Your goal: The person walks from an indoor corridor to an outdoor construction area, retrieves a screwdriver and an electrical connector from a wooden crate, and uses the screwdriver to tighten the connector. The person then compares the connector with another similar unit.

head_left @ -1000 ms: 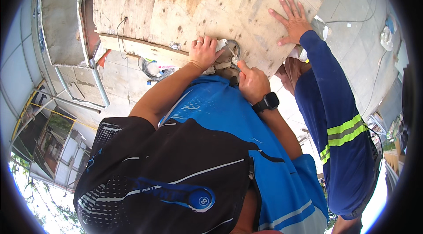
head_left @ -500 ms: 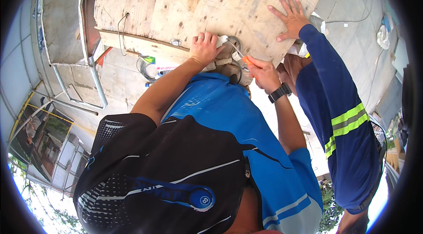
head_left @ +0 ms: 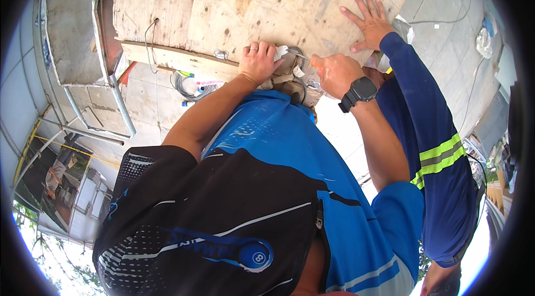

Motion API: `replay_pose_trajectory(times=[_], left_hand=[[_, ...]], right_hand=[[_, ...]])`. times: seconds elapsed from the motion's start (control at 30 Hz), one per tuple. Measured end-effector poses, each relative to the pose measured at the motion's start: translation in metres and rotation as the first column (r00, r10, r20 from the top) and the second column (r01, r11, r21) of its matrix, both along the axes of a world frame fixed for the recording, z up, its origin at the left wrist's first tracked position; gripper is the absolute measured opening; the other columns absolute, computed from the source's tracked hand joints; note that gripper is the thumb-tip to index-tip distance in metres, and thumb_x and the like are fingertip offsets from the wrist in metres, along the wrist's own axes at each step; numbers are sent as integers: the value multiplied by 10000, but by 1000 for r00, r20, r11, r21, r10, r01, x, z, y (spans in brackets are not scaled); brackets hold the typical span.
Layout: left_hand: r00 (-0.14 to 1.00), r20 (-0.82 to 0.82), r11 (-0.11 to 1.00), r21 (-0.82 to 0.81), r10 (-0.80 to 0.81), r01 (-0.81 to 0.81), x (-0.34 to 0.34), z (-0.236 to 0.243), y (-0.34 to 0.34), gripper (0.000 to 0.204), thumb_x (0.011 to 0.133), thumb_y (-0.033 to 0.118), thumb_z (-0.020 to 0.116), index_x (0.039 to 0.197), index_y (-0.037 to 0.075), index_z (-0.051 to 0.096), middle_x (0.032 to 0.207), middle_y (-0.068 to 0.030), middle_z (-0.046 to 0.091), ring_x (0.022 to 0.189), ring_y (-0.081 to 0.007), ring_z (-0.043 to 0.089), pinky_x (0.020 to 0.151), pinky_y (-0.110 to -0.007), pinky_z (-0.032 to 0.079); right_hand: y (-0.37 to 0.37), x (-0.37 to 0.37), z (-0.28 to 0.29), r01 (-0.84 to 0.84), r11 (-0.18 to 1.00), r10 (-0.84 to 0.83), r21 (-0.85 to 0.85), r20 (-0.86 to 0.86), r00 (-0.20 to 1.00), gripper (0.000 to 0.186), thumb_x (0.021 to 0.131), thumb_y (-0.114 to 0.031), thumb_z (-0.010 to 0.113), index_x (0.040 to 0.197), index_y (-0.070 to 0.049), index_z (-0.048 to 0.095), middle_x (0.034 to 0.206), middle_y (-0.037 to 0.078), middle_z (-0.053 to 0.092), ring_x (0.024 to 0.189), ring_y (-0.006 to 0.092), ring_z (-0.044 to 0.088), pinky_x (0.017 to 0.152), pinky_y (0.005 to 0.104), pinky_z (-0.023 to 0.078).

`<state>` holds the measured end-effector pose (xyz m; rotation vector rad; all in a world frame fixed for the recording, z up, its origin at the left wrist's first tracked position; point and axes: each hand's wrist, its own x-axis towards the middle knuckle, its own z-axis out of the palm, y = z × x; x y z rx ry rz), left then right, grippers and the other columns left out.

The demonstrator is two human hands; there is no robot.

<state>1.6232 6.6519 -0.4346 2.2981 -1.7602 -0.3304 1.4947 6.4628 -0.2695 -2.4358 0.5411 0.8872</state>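
My left hand [head_left: 257, 63] is closed at the edge of a plywood sheet [head_left: 278, 1], its fingers curled around a small white fitting [head_left: 281, 52], whose exact kind is hard to make out. My right hand [head_left: 337, 75] grips a screwdriver by its orange handle [head_left: 315, 62], mostly hidden in the fist. The screwdriver's thin metal shaft points left, its tip at or close to the white fitting. A grey cable [head_left: 301, 85] loops down just beneath, between my two hands.
A co-worker's hand [head_left: 369, 22] lies spread on the plywood at the right, with a dark blue sleeve [head_left: 423, 101] close beside my right arm. A wooden batten [head_left: 178, 57] runs along the plywood edge. Coiled wire [head_left: 186, 87] and metal tubing [head_left: 120, 106] lie left.
My right hand has turned over with the screwdriver, the fist now higher and its back showing. The shaft lies flatter. My left hand has stayed at the fitting.
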Motion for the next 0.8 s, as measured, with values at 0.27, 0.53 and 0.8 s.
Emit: replay_pose_trajectory(times=[0.27, 0.53, 0.8], left_hand=[[999, -13, 999, 30, -44, 44, 6, 2, -1, 470, 838, 498, 658, 977, 52, 611, 912, -143, 569, 860, -326, 603, 694, -457, 469], [993, -8, 992, 40, 118, -118, -10, 5, 0, 477, 840, 497, 664, 974, 43, 610, 898, -150, 565, 842, -337, 593, 688, -453, 458], [997, -3, 997, 27, 75, -75, -6, -2, 1, 455, 833, 503, 660, 945, 65, 605, 920, -128, 563, 869, -311, 585, 710, -457, 454]], right_hand=[[90, -70, -48, 505, 858, -512, 97, 259, 819, 435, 880, -152, 615, 1308, -80, 580, 755, 187, 637, 679, 364, 633, 594, 451, 495], [95, -102, -104, 708, 423, -851, 566, -20, 524, 485, 895, -176, 634, 1358, -58, 547, 787, 144, 661, 717, 187, 636, 682, 315, 503], [85, -72, -64, 764, 298, -885, 572, -135, 446, 496, 884, -182, 631, 1345, -18, 547, 721, 111, 650, 607, 178, 612, 612, 317, 500]])
